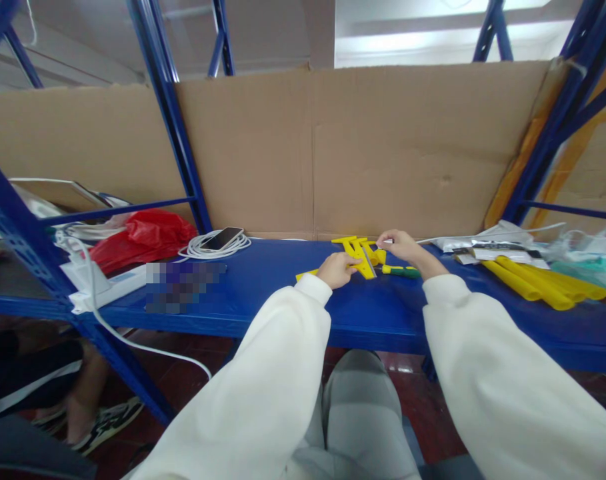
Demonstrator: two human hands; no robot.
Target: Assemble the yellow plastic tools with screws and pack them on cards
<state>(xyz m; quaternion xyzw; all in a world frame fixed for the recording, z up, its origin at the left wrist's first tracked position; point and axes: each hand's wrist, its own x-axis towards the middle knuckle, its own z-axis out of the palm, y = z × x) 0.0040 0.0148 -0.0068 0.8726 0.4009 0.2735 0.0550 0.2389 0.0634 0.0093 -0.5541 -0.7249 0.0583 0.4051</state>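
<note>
My left hand (335,269) is closed on a yellow plastic scraper (365,268) with a straight grey edge, low over the blue shelf. Its handle end seems to stick out at the left of that hand. Just beyond lie several more yellow T-shaped plastic pieces (343,240), partly overlapping. My right hand (401,245) is held slightly higher beside them, fingertips pinched together; whatever is between them is too small to name. A screwdriver with a green and yellow handle (405,272) lies on the shelf under my right wrist.
Yellow tubes (537,283) and silvery packets (507,240) lie at right. On the left are a coiled white cable (207,248) with a phone (225,238) on it, a red plastic bag (143,239) and a white power strip (115,288). Cardboard (383,153) walls the back.
</note>
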